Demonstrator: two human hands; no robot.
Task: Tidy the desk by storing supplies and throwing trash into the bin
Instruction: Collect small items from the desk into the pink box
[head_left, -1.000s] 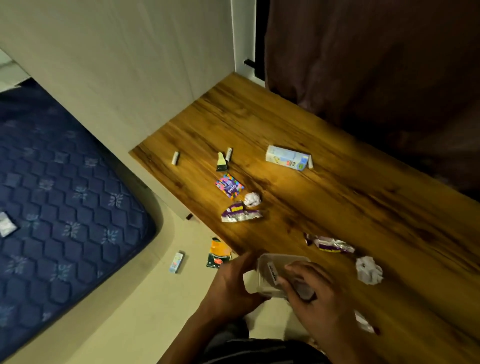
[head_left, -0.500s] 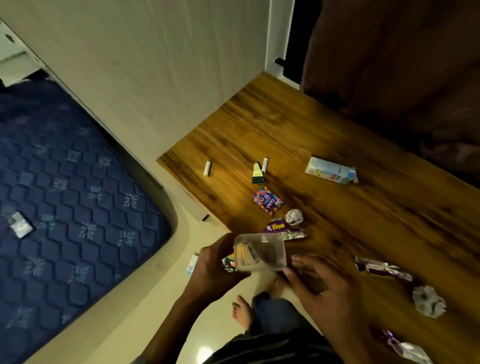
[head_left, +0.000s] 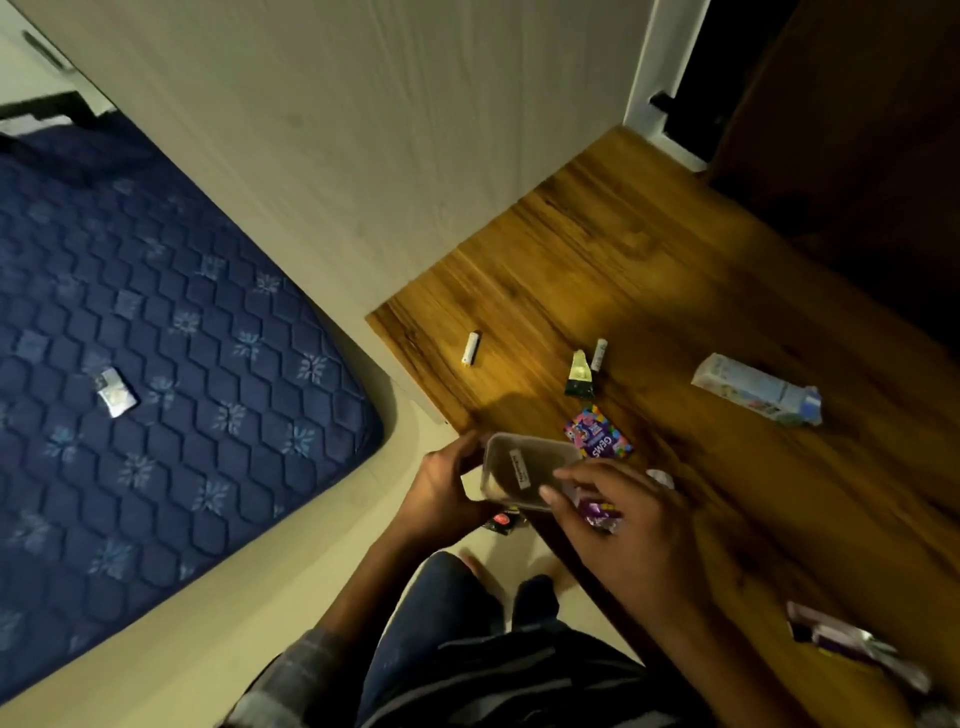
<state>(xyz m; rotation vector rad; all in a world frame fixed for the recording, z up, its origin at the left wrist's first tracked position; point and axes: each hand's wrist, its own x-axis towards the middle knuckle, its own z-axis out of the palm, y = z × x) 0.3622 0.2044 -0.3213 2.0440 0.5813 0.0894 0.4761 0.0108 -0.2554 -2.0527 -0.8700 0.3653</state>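
My left hand (head_left: 441, 493) grips a clear plastic container (head_left: 524, 470) with a white label, held over the front edge of the wooden desk (head_left: 675, 291). My right hand (head_left: 618, 519) touches the container's right rim with its fingertips. On the desk lie a colourful candy packet (head_left: 600, 439), a purple wrapper (head_left: 600, 512) partly under my right hand, a small brush-like piece (head_left: 578, 373), two white batteries (head_left: 471, 349) (head_left: 599, 354), a white and blue carton (head_left: 756, 389) and another purple wrapper (head_left: 857, 644).
A blue quilted mattress (head_left: 156, 364) with a small white packet (head_left: 117, 392) lies at the left. A pale cupboard panel (head_left: 337, 130) stands behind the desk's left end. A dark packet (head_left: 501, 521) lies on the floor below my hands. My legs and foot show beneath.
The container has turned in my hands so its labelled side faces up. My right hand has closed in onto its rim. The view has shifted left, towards the mattress.
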